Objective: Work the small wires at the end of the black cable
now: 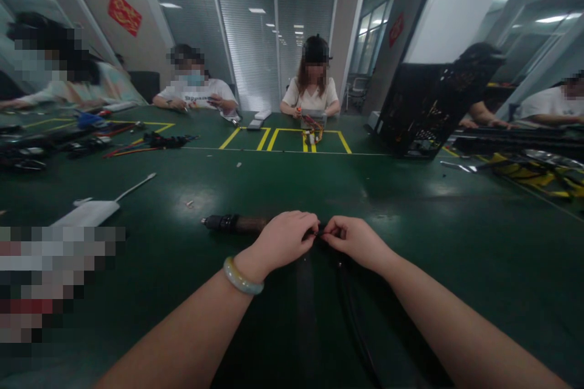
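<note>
My left hand [285, 240], with a pale jade bangle [241, 279] at its wrist, is closed in a pinch. Opposite it, my right hand [358, 240] pinches too, and the fingertips of both nearly meet over a small dark piece [319, 233] that looks like the end of a black cable. Much of that piece is hidden by the fingers. Just beyond my left hand lies an electric screwdriver [241, 223] with its black tip pointing left. Below my right hand a thick black cable [349, 301] runs down toward the table's near edge.
The green table [255, 176] carries a white bag-like thing [91, 213] at left, dark wire bundles [164, 138] farther back, and a black computer case [413, 112] standing at right. A metal blade-like tool [458, 166] lies near it. Several people sit around the table.
</note>
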Motion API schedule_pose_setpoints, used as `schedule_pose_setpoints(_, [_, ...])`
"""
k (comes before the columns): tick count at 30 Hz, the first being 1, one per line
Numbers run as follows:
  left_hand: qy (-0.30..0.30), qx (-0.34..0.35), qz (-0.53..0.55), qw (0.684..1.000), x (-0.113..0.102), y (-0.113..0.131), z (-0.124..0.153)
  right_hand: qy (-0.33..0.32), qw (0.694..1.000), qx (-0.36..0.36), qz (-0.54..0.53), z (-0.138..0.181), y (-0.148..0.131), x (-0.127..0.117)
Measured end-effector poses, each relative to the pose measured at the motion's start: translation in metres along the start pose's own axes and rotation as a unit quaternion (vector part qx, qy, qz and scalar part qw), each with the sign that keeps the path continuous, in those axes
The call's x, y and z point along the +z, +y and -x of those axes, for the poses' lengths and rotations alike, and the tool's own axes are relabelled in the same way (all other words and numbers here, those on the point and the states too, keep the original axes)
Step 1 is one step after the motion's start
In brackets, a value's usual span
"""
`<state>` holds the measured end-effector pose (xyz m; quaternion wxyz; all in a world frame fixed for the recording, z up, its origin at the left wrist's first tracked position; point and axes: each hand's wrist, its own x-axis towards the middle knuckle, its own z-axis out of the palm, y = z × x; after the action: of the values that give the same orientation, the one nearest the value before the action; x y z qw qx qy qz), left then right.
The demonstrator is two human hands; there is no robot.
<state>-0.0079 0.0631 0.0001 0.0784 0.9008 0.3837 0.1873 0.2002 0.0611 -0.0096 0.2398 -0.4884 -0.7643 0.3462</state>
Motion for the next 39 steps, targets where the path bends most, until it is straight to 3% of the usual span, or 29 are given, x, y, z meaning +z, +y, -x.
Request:
schedule_pose_setpoints(25, [-0.003,-0.042,-0.028,0.999,0.0018,0.0045,-0.0022,-0.002,1.0,0.0,0.004,-0.0006,0.0014,-0.0007])
schedule_pose_setpoints(39, [-0.007,-0.023,-0.007,1.0,0.0018,0.001,-0.002,0.004,1.0,-0.007,0.012,-0.0002,0.0017,-0.0013])
